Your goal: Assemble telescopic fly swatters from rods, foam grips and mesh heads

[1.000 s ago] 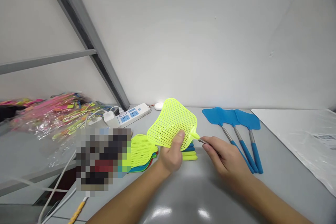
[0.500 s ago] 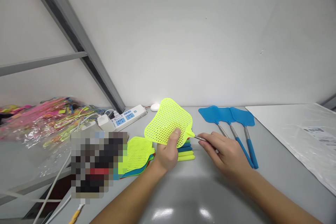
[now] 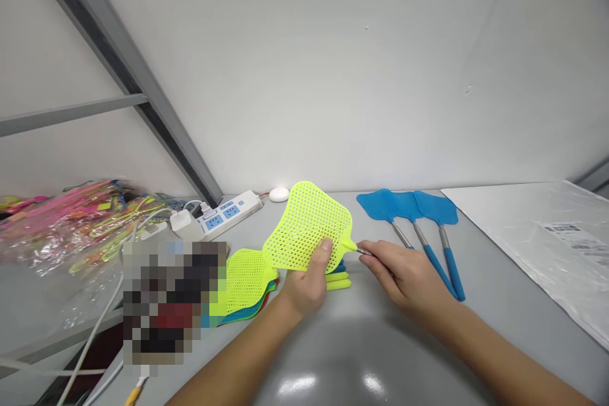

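My left hand grips a yellow-green perforated fly swatter head, thumb on its front face and fingers behind it. My right hand is closed around the thin metal rod at the head's neck; most of the rod is hidden in the palm. Rod and neck meet at the fingertips. Below and to the left lies a stack of loose swatter heads, yellow-green on top with blue and red beneath. Behind my left hand, yellow-green handles and blue ones are partly covered.
Three blue fly swatters with metal shafts lie at the back right. A white plastic bag covers the right side. At left are a power strip, white cables, bagged colourful items and a pixelated patch. A grey metal frame leans above.
The view has shifted slightly. The swatter head in my left hand has come closer to my right hand, and less of the rod shows between them.
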The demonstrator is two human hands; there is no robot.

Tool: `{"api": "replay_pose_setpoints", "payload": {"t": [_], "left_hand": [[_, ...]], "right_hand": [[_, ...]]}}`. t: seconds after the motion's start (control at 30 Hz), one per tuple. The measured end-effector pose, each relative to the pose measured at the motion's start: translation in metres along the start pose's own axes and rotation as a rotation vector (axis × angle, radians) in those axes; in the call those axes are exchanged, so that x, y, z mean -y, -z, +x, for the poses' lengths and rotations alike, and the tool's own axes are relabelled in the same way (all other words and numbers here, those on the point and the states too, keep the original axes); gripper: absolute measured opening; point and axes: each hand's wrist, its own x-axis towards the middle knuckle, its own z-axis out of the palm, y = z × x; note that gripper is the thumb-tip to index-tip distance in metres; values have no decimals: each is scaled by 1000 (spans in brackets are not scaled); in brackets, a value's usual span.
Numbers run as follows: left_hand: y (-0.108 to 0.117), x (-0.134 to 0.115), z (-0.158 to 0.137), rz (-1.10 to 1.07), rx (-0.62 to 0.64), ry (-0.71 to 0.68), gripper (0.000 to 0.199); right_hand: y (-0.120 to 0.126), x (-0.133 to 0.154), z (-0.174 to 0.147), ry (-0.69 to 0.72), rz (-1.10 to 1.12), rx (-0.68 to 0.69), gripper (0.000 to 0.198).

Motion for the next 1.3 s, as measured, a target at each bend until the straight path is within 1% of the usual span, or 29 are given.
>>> {"api": "replay_pose_setpoints", "payload": {"t": [0.1,0.2,0.3,0.37,0.43,0.5,0.57,0.63,0.67,0.77,0.87,0.97,1.07,1.17,1.3], "left_hand": [[-1,-5,2,-1,82,29,37],[-3,-7,3,9,145,23,40],[-7,-6,1,-3,124,33,38],[-12,-6,-2,-47,111,63,32],[-17,-7,-4,-101,103,94,31],[-20,-9,-2,-144,66,116,33],[-19,-9,3,-171,-13,126,33],[-15,-7,10,-199,-101,137,32],[-13,-6,14,-216,-142,145,31],[-5,-2,25,-285,-211,175,31],[-3,0,30,-342,-165,172,33],[-5,-1,29,-388,-44,159,36],[-9,-3,27,-455,64,198,36],[-10,-5,26,-502,98,247,36],[-10,-4,27,-543,115,302,37]], "right_hand": [[0,-3,1,-28,49,9,30],[1,-1,3,-74,144,40,30],[1,7,5,-112,255,72,30],[1,15,5,-129,327,93,29],[-1,20,5,-155,403,120,27],[-2,24,3,-214,455,126,25],[-3,24,2,-304,470,130,29],[-2,24,1,-374,469,185,26],[-2,24,1,-393,463,224,24],[-3,24,1,-396,447,292,33],[-9,27,0,-417,444,275,32],[-16,28,-2,-442,480,232,32],[-19,28,-1,-478,574,198,33],[-19,30,0,-546,722,199,34],[-19,34,3,-692,1082,263,37]]}}
